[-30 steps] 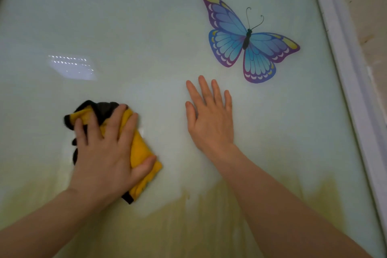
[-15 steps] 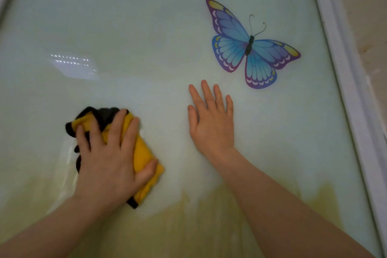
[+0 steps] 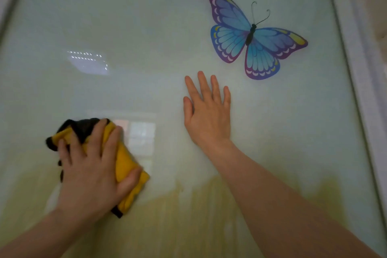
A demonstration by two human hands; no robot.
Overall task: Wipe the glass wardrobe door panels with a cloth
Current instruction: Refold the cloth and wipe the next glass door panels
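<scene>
- Frosted glass panel [image 3: 146,27] fills the view, butterfly sticker [image 3: 251,33] upper right.
- Left hand [image 3: 92,169] presses a yellow cloth [image 3: 125,163] flat, mid-wipe.
- Right hand [image 3: 207,115] rests flat, fingers straight, holding nothing.
- Plenty of glass looks unwiped.

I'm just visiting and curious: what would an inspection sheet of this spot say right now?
Surface: glass door panel, pale and glossy, with a yellowish tint low down and a light reflected in it.
Job's things: yellow and black cloth, bunched, flat against the glass.
Clutter: butterfly sticker on the glass, upper right.
Hands: left hand presses on the cloth; right hand rests flat on the glass below the sticker, fingers straight.
Cables: nothing seen.
Surroundings: white frame on the right.
</scene>
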